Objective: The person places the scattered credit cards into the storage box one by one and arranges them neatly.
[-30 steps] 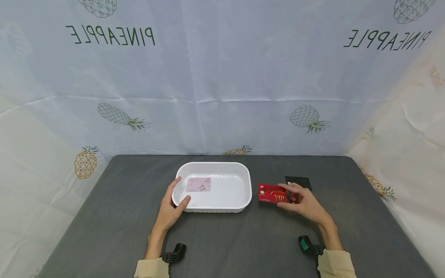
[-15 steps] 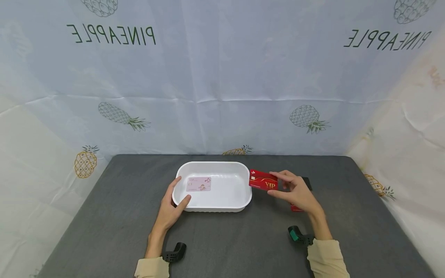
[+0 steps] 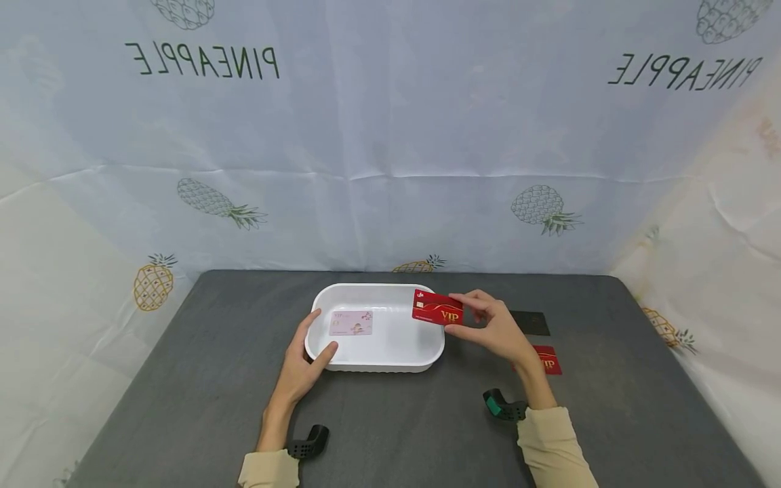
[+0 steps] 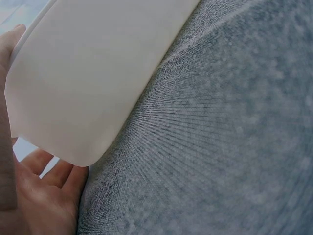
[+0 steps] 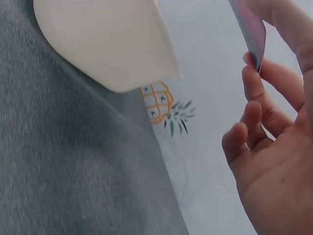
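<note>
A white plastic tray (image 3: 390, 351) stands on the table, and my left hand (image 3: 297, 371) grips its left end. That thumb lies over the rim while the fingers go round the outside wall, as the left wrist view shows too. A pink VIP card (image 3: 350, 323) lies flat inside the tray, on the left. Between thumb and fingertips my right hand (image 3: 499, 333) pinches a red VIP card (image 3: 434, 308) by its right end. The card overlaps the tray's right end in the head view. The right wrist view catches this card (image 5: 252, 32) nearly edge-on, above the tray's rim.
Right of the tray, a black card (image 3: 532, 323) and another red VIP card (image 3: 550, 360) lie on the dark grey table (image 3: 403, 427), each partly behind the right hand or wrist. A white curtain (image 3: 390, 135) with pineapple prints hangs behind the table.
My right hand has carried the red card left and away from me, from the table over to the tray's right end. The black card and other red card are now more exposed.
</note>
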The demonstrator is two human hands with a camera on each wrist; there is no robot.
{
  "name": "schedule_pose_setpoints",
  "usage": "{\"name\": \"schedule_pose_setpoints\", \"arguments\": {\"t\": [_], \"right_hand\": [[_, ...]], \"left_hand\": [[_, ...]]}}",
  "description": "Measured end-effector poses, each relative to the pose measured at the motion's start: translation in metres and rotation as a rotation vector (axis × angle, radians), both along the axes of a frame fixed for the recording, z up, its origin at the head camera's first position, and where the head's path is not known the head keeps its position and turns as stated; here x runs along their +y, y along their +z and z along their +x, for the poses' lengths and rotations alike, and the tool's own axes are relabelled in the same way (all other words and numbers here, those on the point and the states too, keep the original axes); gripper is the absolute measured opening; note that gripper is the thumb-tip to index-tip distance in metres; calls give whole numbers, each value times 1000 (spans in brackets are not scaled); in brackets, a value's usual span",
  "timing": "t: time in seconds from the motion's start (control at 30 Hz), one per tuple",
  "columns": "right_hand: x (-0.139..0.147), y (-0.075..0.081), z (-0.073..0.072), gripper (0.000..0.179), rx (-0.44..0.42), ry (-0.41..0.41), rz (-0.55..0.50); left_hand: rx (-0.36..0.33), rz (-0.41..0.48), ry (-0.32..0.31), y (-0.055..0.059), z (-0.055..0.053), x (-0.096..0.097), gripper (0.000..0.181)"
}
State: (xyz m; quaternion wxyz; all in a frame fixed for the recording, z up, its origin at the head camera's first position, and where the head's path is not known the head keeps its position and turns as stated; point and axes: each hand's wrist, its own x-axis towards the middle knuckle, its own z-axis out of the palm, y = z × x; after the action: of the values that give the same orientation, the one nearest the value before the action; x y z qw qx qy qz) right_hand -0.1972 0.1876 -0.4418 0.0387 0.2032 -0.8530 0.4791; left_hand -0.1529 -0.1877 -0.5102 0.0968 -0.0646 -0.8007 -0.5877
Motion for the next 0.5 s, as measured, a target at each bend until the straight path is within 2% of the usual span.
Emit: {"name": "schedule_pose_setpoints", "arguments": {"t": [0.2,0.5], "right_hand": [[-20,0,-7,59,3,-40,34],[-47,-8,-14,62,-7,-13,129]], "left_hand": [[-7,-5,3,0,-1,-1,75],[-13,2,1,0,0,0,75]]}}
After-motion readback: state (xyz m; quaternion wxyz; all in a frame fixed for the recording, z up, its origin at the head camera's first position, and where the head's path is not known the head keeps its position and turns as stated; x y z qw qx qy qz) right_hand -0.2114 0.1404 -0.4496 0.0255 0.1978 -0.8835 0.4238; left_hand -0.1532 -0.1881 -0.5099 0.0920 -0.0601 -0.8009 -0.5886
